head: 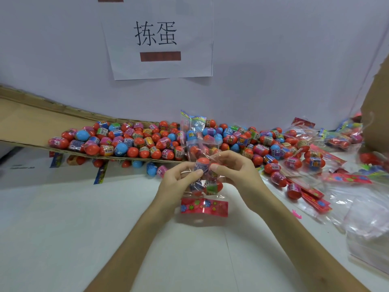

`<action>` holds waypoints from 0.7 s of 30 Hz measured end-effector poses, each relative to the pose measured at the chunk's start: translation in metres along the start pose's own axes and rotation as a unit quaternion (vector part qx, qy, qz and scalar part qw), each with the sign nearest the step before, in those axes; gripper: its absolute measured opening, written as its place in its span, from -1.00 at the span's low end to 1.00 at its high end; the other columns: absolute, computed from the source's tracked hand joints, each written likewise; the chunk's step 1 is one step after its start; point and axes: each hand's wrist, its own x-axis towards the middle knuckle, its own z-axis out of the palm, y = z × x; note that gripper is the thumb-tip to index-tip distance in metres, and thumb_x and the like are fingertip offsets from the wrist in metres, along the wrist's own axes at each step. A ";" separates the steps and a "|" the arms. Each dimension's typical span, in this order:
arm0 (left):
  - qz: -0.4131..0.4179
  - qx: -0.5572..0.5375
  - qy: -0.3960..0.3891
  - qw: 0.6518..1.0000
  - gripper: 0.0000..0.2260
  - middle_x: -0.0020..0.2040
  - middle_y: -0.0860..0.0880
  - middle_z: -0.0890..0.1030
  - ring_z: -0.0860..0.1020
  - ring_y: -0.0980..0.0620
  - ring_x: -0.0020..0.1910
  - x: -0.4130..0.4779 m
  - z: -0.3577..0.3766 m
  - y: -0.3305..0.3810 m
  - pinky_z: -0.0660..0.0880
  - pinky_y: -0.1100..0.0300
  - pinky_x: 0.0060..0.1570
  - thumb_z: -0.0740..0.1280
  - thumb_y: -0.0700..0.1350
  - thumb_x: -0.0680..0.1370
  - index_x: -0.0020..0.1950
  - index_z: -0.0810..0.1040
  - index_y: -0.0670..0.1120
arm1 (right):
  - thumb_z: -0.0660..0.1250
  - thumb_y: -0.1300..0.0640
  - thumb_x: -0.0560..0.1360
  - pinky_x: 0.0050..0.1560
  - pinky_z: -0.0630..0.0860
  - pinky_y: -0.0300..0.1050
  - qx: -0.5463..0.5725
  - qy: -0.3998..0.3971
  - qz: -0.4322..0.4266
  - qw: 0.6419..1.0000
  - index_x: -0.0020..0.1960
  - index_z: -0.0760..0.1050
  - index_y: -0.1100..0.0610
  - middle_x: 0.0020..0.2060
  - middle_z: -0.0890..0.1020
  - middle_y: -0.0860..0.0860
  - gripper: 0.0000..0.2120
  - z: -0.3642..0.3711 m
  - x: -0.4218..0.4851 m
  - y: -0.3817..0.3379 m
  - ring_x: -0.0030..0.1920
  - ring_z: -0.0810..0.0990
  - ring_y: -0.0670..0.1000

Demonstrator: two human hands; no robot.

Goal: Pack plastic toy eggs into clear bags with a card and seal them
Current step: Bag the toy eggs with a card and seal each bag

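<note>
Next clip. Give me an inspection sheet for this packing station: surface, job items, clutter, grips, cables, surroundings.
Surface: white table, partly covered at left by a flattened cardboard sheet.
Job's things: clear bag with several eggs inside and a red card at its lower end, held above the table; loose eggs heaped on the cardboard and table; spare cards and empty bags at right.
Clutter: filled bags piled at far right.
Grips: left hand and right hand both pinch the clear bag near its middle.
Cables: nothing seen.
Surroundings: pale wall with a paper sign; cardboard box at the right edge.
</note>
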 end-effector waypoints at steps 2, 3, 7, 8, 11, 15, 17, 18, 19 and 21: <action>-0.006 -0.010 -0.011 1.000 -0.81 0.06 -0.02 0.74 0.72 -0.08 0.04 -0.001 0.000 0.000 0.67 0.07 -0.11 0.45 0.00 0.58 0.19 0.66 0.06 | 0.49 0.19 0.52 0.00 0.67 -0.03 -0.004 -0.005 -0.003 1.000 0.05 0.65 0.09 -0.06 0.73 0.04 -0.87 0.000 0.000 0.000 -0.02 0.72 0.09; -0.007 -0.018 -0.020 1.000 -0.78 0.09 -0.01 0.73 0.72 -0.08 0.06 -0.001 0.001 0.001 0.68 0.03 -0.09 0.45 0.04 0.55 0.19 0.65 0.12 | 0.48 0.19 0.52 -0.01 0.66 -0.05 -0.007 -0.008 -0.004 1.000 0.05 0.64 0.09 -0.07 0.73 0.04 -0.88 0.000 0.000 0.000 -0.04 0.72 0.08; 0.041 -0.014 -0.010 0.999 -0.77 0.06 0.02 0.72 0.70 -0.02 0.09 -0.003 0.003 0.002 0.66 0.12 -0.12 0.38 0.07 0.51 0.15 0.65 0.17 | 0.49 0.17 0.51 -0.02 0.67 -0.04 -0.005 -0.019 -0.003 1.000 0.04 0.63 0.08 -0.08 0.72 0.05 -0.88 0.000 -0.001 -0.001 -0.07 0.71 0.05; 0.043 -0.018 -0.005 0.999 -0.77 0.05 0.01 0.72 0.71 -0.04 0.09 -0.004 0.003 0.002 0.65 0.13 -0.14 0.38 0.07 0.51 0.16 0.65 0.13 | 0.48 0.15 0.52 -0.03 0.66 -0.07 -0.005 -0.022 -0.002 1.000 0.04 0.63 0.07 -0.08 0.72 0.04 -0.89 0.000 -0.001 -0.001 -0.08 0.70 0.04; 0.033 -0.026 -0.016 0.999 -0.76 0.04 -0.04 0.72 0.71 -0.08 0.07 -0.004 0.003 0.002 0.65 0.10 -0.17 0.38 0.04 0.50 0.15 0.65 0.07 | 0.45 0.12 0.55 -0.09 0.64 -0.12 -0.002 -0.027 -0.004 1.000 0.01 0.65 0.05 -0.13 0.71 0.01 -0.96 0.001 -0.002 -0.001 -0.11 0.68 0.00; 0.038 -0.005 -0.031 0.999 -0.80 0.04 -0.07 0.71 0.71 -0.09 0.07 -0.005 0.003 0.002 0.67 0.02 -0.16 0.37 0.04 0.50 0.10 0.66 0.08 | 0.46 0.16 0.55 -0.21 0.59 -0.17 -0.021 -0.006 -0.019 1.000 -0.09 0.65 0.11 -0.23 0.68 0.01 -0.95 0.002 -0.003 0.001 -0.19 0.65 -0.04; 0.048 0.001 -0.047 0.998 -0.81 0.01 -0.06 0.71 0.71 -0.05 0.04 -0.007 0.005 0.001 0.67 0.04 -0.18 0.39 0.04 0.52 0.10 0.67 0.06 | 0.48 0.18 0.53 -0.27 0.56 -0.22 -0.032 0.006 -0.034 0.999 -0.13 0.66 0.09 -0.27 0.69 -0.01 -0.93 0.003 -0.004 0.002 -0.25 0.65 -0.07; 0.054 0.002 -0.050 0.997 -0.81 -0.01 -0.03 0.72 0.72 -0.03 0.02 -0.008 0.006 0.002 0.66 0.09 -0.21 0.40 0.03 0.52 0.10 0.67 0.05 | 0.48 0.19 0.53 -0.30 0.55 -0.24 -0.036 0.010 -0.042 0.998 -0.14 0.66 0.08 -0.28 0.69 -0.02 -0.93 0.003 -0.004 0.002 -0.27 0.64 -0.08; 0.061 0.002 -0.049 0.997 -0.83 -0.03 0.00 0.72 0.72 -0.01 0.00 -0.009 0.007 0.002 0.64 0.13 -0.23 0.42 0.02 0.52 0.09 0.67 0.04 | 0.49 0.19 0.52 -0.30 0.55 -0.25 -0.038 0.012 -0.048 0.998 -0.14 0.66 0.07 -0.29 0.70 -0.02 -0.92 0.003 -0.004 0.002 -0.29 0.64 -0.09; 0.075 0.009 -0.041 0.996 -0.84 -0.06 0.02 0.72 0.71 0.02 -0.02 -0.010 0.008 0.002 0.63 0.18 -0.19 0.42 0.00 0.51 0.07 0.67 0.02 | 0.49 0.20 0.52 -0.31 0.55 -0.27 -0.038 0.014 -0.059 0.997 -0.14 0.66 0.08 -0.29 0.70 -0.02 -0.92 0.003 -0.004 0.002 -0.30 0.65 -0.09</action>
